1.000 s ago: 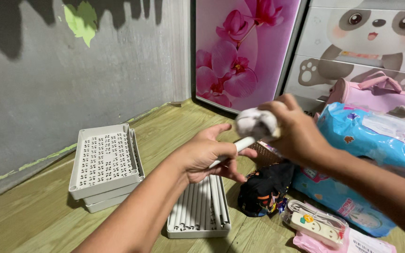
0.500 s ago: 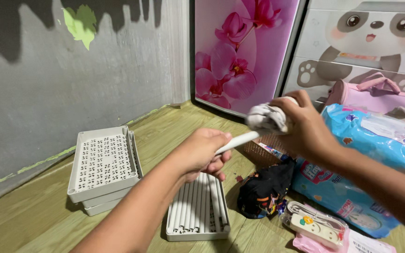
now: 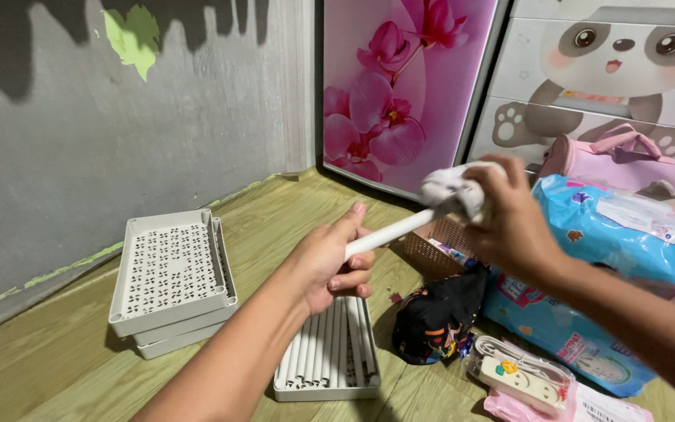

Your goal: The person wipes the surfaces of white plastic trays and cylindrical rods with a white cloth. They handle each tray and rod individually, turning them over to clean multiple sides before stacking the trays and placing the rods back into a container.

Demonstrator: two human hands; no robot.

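My left hand [image 3: 330, 262] grips the near end of a white plastic tube [image 3: 391, 229], held slanting up to the right above the floor. My right hand [image 3: 505, 215] clutches a crumpled grey-white cloth [image 3: 451, 187] wrapped around the tube's far end. Directly below my left hand lies a grey tray [image 3: 328, 388] filled with several more white tubes [image 3: 330, 344] lying side by side.
A stack of perforated grey shelf trays [image 3: 172, 277] sits on the wooden floor at left, near the grey wall. At right are a blue diaper pack [image 3: 626, 250], a pink bag [image 3: 626, 156], a black pouch [image 3: 439, 316], a brown woven basket [image 3: 431, 248] and a packaged power strip [image 3: 521, 375].
My right hand has slid the cloth along the tube, up and to the right, toward its far end. My left hand has shifted its grip on the near end.
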